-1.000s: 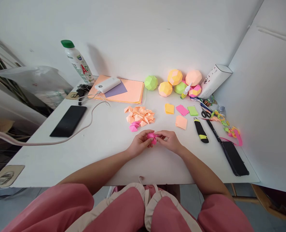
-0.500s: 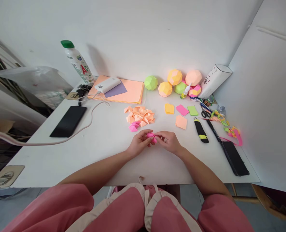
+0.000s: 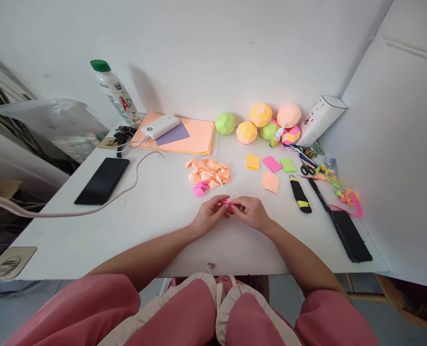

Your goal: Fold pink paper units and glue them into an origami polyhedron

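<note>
Between my two hands is a small piece of folded pink paper point(image 3: 226, 203), mostly covered by fingers. My left hand point(image 3: 210, 215) pinches its left side, and my right hand point(image 3: 250, 211) grips its right side with thumb and fingertips. Just beyond my left hand lies a heap of folded peach paper pieces point(image 3: 210, 172), with a few folded pink pieces point(image 3: 200, 189) at its near edge. Past my right hand sit small stacks of square paper: peach point(image 3: 270, 182), orange point(image 3: 252, 162), pink point(image 3: 272, 164) and green point(image 3: 288, 165).
Faceted paper balls point(image 3: 247, 132) and a glue bottle point(image 3: 277, 136) stand by the wall. To the right are a utility knife point(image 3: 300, 195), scissors point(image 3: 307, 169) and a black case point(image 3: 350, 235). Leftward lie a phone point(image 3: 102, 181), a cable point(image 3: 137, 174) and a power bank point(image 3: 161, 127).
The pink paper has turned between my fingers and shows less of its face, looking narrower. Both hands stay in nearly the same place.
</note>
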